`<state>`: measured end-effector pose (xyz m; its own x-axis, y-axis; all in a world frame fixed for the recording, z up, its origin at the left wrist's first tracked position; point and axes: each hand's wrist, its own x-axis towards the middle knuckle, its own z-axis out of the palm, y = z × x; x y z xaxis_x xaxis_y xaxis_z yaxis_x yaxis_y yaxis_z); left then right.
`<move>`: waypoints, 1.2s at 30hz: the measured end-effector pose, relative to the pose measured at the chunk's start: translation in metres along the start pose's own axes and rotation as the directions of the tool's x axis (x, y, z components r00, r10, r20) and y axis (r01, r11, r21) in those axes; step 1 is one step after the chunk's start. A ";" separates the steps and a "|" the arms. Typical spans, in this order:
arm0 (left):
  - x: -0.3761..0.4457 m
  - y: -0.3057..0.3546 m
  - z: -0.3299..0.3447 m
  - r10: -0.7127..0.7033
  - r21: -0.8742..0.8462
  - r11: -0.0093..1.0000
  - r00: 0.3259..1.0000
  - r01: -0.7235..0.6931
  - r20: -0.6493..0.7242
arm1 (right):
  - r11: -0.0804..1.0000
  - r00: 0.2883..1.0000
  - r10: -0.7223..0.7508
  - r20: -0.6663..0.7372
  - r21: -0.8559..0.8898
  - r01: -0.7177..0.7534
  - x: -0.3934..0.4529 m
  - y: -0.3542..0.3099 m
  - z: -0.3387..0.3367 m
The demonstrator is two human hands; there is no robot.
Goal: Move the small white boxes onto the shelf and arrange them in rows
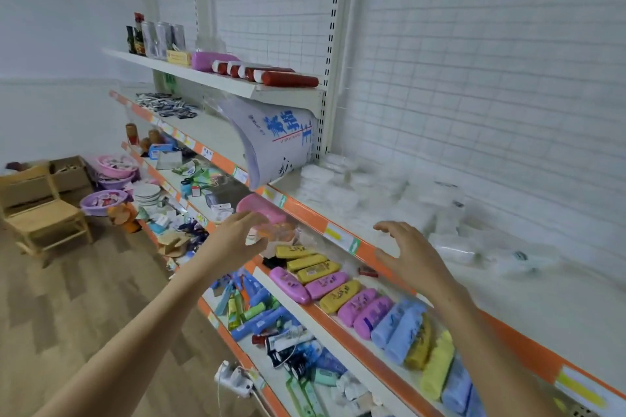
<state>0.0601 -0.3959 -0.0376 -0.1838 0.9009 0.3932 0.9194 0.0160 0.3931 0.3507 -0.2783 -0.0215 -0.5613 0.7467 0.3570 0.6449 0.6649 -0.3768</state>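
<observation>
White boxes [342,191] are lying blurred in loose piles on the orange-edged shelf [306,213], beyond and slightly left of the right hand [411,252]. Both hands are hovering with fingers spread wide, gripping nothing. The left hand [237,235] is sitting farther off, so the right looks likelier to reach first.

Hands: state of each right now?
Left hand: open, holding nothing.
Right hand: open, fingers spread, holding nothing.
</observation>
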 end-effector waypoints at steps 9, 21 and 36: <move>0.176 -0.014 0.056 0.077 -0.032 0.997 0.996 -0.076 0.042 | 0.991 0.989 0.128 -0.073 -0.032 -0.130 0.127 0.099 -0.001; 0.358 0.034 0.148 0.360 -0.136 0.930 0.920 -0.341 0.153 | 0.902 0.927 0.372 -0.050 -0.216 -0.374 0.201 0.213 -0.025; 0.429 0.129 0.269 0.746 -0.055 0.607 0.544 -0.793 0.383 | 0.785 0.781 0.619 0.086 -0.098 -0.612 0.200 0.229 -0.035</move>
<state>0.1938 0.1097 -0.0417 0.7194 0.6685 0.1888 0.6844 -0.7286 -0.0280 0.4044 0.0224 -0.0060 -0.0835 0.9961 -0.0278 0.9004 0.0635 -0.4303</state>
